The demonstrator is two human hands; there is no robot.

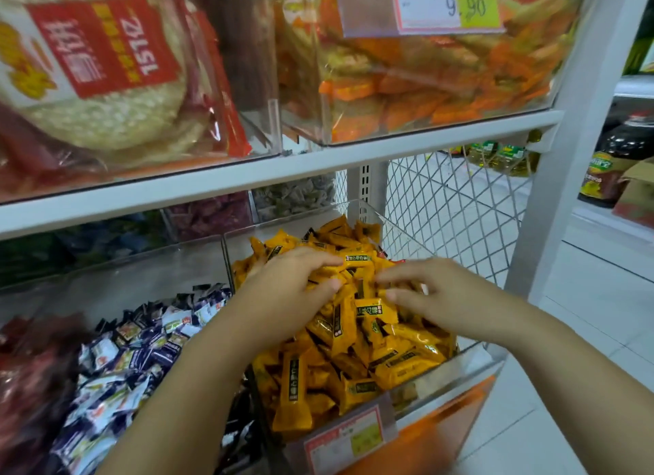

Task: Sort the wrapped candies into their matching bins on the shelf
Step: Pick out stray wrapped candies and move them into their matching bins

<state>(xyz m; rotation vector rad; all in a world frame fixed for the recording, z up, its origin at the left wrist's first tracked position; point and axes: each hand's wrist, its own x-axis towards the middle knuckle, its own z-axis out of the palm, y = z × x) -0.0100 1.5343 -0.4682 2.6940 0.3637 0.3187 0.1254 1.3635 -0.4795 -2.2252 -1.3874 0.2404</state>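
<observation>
A white shelf [247, 177] fills the view. On its upper level stand clear bins, one with a big rice-cake pack [106, 103], one with orange packs [424, 85] behind a price tag [446, 5]. On the level below, at the right end beside a wire mesh [453, 198], stands a clear bin [407, 234] heaped with yellow candies [354, 350]. Just left of it lies a pile of blue-white candies [124, 361], and further left are blurred red packs [28, 368]. Both bare arms reach into the yellow bin. The left hand [293, 283] lies on top of the heap, fingers and thumb curled round a few yellow candies. The right hand [442, 297] hovers low over the heap close beside it, fingers bent towards the left hand; its fingertips are blurred, so I cannot tell whether it grasps anything. A small label [346, 439] hangs on the bin's front wall.
</observation>
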